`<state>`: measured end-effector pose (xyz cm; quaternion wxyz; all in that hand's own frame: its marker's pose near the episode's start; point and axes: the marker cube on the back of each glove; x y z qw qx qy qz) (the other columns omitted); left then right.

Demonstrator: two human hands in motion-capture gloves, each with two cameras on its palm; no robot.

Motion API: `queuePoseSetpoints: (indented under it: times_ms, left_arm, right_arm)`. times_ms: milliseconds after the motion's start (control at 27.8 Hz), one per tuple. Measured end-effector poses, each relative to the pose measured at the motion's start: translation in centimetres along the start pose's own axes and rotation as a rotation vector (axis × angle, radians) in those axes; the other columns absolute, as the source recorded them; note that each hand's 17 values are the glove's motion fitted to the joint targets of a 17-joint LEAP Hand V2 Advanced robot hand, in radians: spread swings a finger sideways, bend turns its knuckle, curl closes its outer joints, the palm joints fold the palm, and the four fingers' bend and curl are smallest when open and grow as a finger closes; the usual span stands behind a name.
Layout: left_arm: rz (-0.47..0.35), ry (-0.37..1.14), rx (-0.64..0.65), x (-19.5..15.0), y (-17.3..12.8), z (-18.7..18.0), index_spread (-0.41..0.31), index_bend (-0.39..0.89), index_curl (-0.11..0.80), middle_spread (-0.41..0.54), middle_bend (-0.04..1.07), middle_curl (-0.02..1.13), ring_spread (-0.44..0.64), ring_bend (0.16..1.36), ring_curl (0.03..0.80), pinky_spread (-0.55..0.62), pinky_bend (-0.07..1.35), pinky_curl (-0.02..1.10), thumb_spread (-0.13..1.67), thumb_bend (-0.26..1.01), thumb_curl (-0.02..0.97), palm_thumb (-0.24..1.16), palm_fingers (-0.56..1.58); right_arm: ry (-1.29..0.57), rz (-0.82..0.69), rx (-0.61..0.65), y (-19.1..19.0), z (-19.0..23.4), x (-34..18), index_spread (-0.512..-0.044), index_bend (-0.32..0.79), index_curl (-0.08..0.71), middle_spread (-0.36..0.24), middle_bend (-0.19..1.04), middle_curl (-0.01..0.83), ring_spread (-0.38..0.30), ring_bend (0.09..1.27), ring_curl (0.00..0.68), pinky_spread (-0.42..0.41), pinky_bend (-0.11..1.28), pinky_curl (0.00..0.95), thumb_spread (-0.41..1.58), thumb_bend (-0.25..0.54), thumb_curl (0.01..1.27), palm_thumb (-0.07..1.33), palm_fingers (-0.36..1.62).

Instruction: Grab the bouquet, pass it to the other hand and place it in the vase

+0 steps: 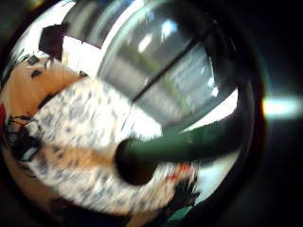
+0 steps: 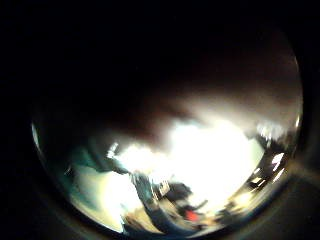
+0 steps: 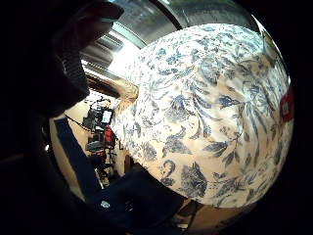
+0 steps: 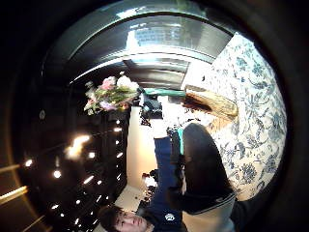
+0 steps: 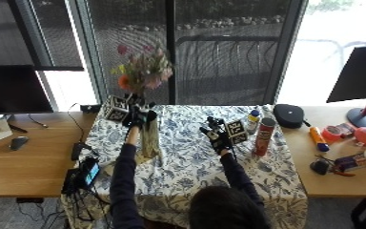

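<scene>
Outside view: the left hand [image 5: 136, 116] is raised above the table, fingers curled round the stems of the bouquet [image 5: 142, 69], whose flowers stand high above it. The vase [image 5: 149, 138], tall and pale, stands on the flowered tablecloth [image 5: 189, 167] directly below that hand. The right hand [image 5: 218, 135] hovers apart over the cloth, fingers relaxed, holding nothing.
Left little finger side: a dark green stem bundle [image 1: 189, 142] runs across the palm, its cut end over the cloth; the vase mouth cannot be made out here.
Left thumb side: mostly dark and glare; nothing can be told of the grip.
Right little finger side: only the tablecloth [image 3: 215, 112] below the palm.
Right thumb side: the bouquet [image 4: 110, 94] shows far off, well clear of this hand.
Step in hand: judging from this, the pass looks done, and the bouquet is being carried to the vase.
Next move: line the stem ends over the vase mouth, lower them straight in, then let go.
</scene>
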<state>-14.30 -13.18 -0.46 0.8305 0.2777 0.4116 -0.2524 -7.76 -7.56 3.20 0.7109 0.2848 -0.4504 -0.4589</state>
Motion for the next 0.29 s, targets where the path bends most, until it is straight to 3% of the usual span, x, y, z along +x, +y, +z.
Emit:
queuePoseSetpoints:
  times_ms: [36,72,108,180,216,288]
  left_arm:
    - [-0.012,-0.036,-0.111,-2.2,1.5,0.0,-0.154,-0.09,0.508,-0.269,0.61,0.58,-0.26,0.72,0.437,-0.26,0.51,0.42,1.11,-0.11,0.322,0.46,0.37]
    - [-0.017,-0.070,-0.187,-4.2,3.0,-0.4,-0.088,-0.08,0.514,-0.124,0.47,0.60,-0.10,0.72,0.521,-0.10,0.58,0.52,1.05,-0.12,0.314,0.40,-0.21]
    - [-0.019,-0.100,-0.230,-5.8,4.5,-0.9,-0.054,-0.02,0.522,-0.029,0.42,0.64,-0.03,0.72,0.560,-0.03,0.63,0.56,1.02,-0.11,0.313,0.38,-0.39]
    - [-0.023,-0.135,-0.261,-7.8,6.5,-2.0,0.006,0.01,0.465,0.077,0.32,0.58,0.08,0.67,0.485,0.08,0.56,0.50,0.97,-0.09,0.313,0.34,-0.37]
    - [-0.028,-0.140,-0.267,-8.4,7.0,-2.3,0.030,0.01,0.439,0.119,0.27,0.53,0.13,0.64,0.439,0.13,0.53,0.46,0.95,-0.08,0.313,0.34,-0.34]
    - [-0.037,-0.137,-0.276,-8.9,7.5,-2.7,0.070,0.02,0.392,0.197,0.20,0.45,0.21,0.60,0.374,0.21,0.49,0.40,0.91,-0.07,0.315,0.32,-0.29]
  right_arm:
    - [-0.018,0.075,0.003,0.4,0.0,0.1,-0.392,0.16,0.247,-0.067,0.17,0.318,-0.039,0.44,0.306,0.201,0.54,0.347,1.12,-0.019,0.44,0.61,0.25]
    - [-0.037,0.221,0.012,1.1,0.0,0.4,-0.388,0.17,0.252,-0.066,0.17,0.316,-0.038,0.44,0.305,0.202,0.53,0.345,1.12,-0.021,0.44,0.60,0.26]
    - [-0.054,0.399,0.022,1.9,-0.1,0.8,-0.384,0.17,0.256,-0.064,0.16,0.313,-0.036,0.44,0.303,0.203,0.53,0.345,1.12,-0.021,0.44,0.60,0.26]
    - [-0.044,0.705,0.036,3.7,-0.3,2.0,-0.380,0.17,0.261,-0.058,0.16,0.309,-0.028,0.43,0.301,0.210,0.52,0.345,1.12,-0.021,0.44,0.60,0.26]
    - [-0.014,0.794,0.037,4.4,-0.5,2.6,-0.379,0.17,0.264,-0.057,0.16,0.308,-0.026,0.42,0.300,0.211,0.52,0.345,1.12,-0.020,0.44,0.61,0.26]
    - [0.049,0.826,0.025,5.2,-0.9,3.9,-0.379,0.18,0.271,-0.055,0.16,0.303,-0.022,0.42,0.299,0.213,0.52,0.344,1.12,-0.019,0.44,0.61,0.26]
